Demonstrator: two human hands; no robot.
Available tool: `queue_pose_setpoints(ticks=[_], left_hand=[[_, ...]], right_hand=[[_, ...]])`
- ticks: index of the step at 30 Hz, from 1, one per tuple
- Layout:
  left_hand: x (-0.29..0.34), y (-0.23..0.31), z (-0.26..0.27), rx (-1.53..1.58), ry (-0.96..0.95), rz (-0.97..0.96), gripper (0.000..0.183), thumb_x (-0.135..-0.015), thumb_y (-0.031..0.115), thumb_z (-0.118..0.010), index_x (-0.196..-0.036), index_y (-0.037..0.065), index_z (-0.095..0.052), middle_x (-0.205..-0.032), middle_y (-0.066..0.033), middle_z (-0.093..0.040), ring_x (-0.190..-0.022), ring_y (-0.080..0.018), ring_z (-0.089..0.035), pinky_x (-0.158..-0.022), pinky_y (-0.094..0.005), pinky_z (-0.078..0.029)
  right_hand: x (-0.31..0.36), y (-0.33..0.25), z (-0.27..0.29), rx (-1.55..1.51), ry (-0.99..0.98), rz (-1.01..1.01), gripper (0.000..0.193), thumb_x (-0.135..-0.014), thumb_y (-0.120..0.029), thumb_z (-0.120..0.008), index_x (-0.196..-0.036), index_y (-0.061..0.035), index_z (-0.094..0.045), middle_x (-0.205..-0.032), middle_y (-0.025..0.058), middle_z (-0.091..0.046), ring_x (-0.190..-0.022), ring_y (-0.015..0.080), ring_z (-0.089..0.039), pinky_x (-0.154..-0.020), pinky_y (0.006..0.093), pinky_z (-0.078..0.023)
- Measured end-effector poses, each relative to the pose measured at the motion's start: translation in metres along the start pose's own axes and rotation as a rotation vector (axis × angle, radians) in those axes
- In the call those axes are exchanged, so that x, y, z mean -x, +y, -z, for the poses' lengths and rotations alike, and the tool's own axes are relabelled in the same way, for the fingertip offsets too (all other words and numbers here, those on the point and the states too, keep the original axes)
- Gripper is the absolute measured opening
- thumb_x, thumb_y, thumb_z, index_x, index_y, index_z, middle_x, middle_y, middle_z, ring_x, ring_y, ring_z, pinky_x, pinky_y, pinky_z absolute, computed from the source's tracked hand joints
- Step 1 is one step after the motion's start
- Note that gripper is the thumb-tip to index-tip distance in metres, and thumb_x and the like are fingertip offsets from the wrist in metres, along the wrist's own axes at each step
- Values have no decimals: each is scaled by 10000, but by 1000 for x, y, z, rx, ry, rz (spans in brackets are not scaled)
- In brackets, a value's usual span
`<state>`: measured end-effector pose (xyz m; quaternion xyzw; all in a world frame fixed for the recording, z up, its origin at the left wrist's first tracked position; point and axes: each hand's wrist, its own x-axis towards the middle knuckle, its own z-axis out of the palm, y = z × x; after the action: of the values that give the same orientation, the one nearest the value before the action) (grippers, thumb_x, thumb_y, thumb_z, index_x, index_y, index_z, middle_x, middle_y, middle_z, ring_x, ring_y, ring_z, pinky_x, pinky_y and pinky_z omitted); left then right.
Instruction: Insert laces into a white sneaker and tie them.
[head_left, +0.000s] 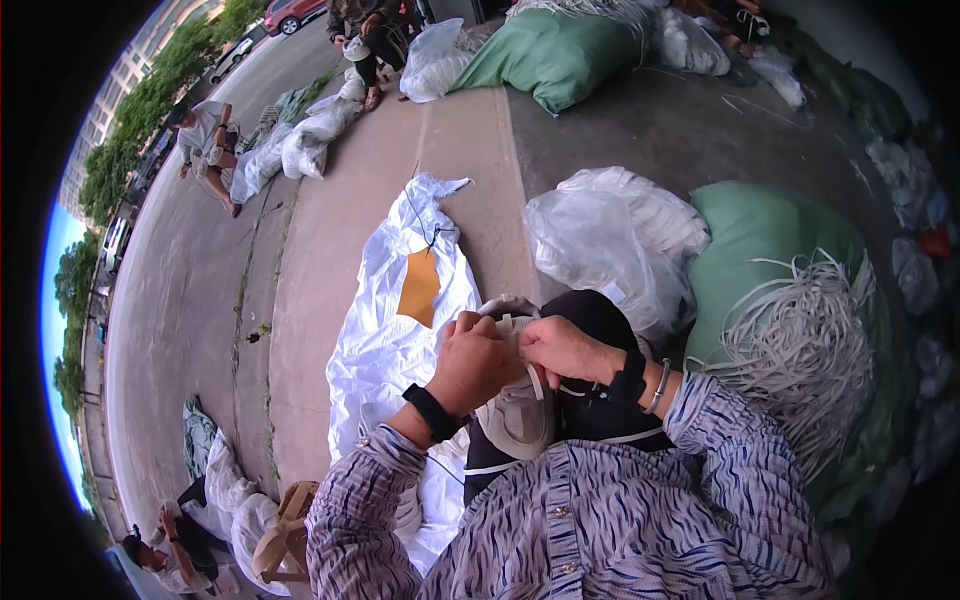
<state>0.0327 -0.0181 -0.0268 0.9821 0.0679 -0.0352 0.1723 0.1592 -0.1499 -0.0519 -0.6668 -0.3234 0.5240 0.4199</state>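
A light grey-beige shoe (515, 422) rests across my lap, its toe toward me and its opening away from me. My left hand (470, 366) is closed against the shoe's left side, with its fingers curled in at the lacing area. From the right, my right hand (568, 350) pinches a pale flat shoelace (536, 382) over the shoe's tongue. Part of the lace hangs below the right fingers. The hands cover most of the eyelets, so how far the lace is threaded cannot be seen. Dark trousers (598, 315) lie under the shoe.
A white woven sheet (350, 345) with an orange-tan piece (418, 288) lies at my left. To the right are a clear plastic bag (615, 235) and a green sack (770, 215) bearing a heap of loose shoelaces (800, 340). Other people sit among sacks at the far and left sides.
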Motion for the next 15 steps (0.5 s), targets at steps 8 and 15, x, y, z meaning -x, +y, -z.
queue_pose_setpoints(ticks=[8, 15], left_hand=[[39, -3, 13, 918, 321, 306, 195, -822, 224, -651, -741, 47, -666, -804, -54, -613, -779, -153, -539, -718, -286, -422], [43, 4, 0, 1512, -218, 382, 355, -910, 328, -520, -874, 15, -684, -630, 19, -550, -576, -71, -473, -601, -225, -419]], right_hand=[[31, -3, 27, 323, 588, 536, 114, -878, -92, -534, -835, 1, -586, -694, 85, -611, -638, 173, -614, -562, 278, -464], [31, 16, -8, 788, 321, 429, 169, -774, -174, -649, -807, -21, -582, -774, 129, -612, -742, 312, -634, -648, 385, -510]])
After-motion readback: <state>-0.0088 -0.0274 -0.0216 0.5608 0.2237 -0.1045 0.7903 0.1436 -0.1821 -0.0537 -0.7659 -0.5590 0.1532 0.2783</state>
